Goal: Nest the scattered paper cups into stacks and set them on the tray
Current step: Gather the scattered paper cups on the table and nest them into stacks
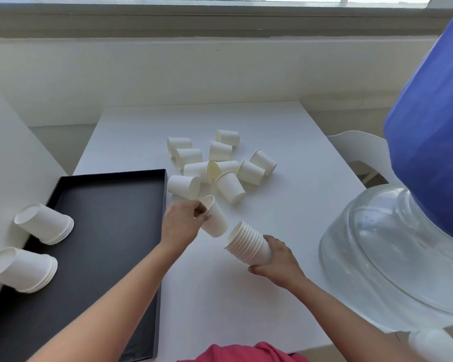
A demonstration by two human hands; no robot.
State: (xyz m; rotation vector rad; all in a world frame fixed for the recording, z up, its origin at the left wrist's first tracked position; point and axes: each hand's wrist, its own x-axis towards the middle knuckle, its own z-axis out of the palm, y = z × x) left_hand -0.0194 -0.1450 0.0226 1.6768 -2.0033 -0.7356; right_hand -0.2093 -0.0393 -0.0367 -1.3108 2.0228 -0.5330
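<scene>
My left hand (183, 222) grips a single white paper cup (215, 218) by its rim, its base tilted toward the stack. My right hand (277, 259) holds a nested stack of several cups (247, 242) by its lower end, open mouth pointing up-left at the single cup. The two are close but apart. Several loose cups (220, 163) lie scattered on the white table (285, 205) behind my hands. A black tray (110, 210) sits at the left with two short stacks, one (46, 223) behind the other (21, 269), standing upside down on it.
A large clear water jug (392, 244) lies at the right table edge under a blue cover (434, 126). A white chair (361, 152) stands behind it. A white panel (8, 152) rises left of the tray, and a window sill wall runs behind the table.
</scene>
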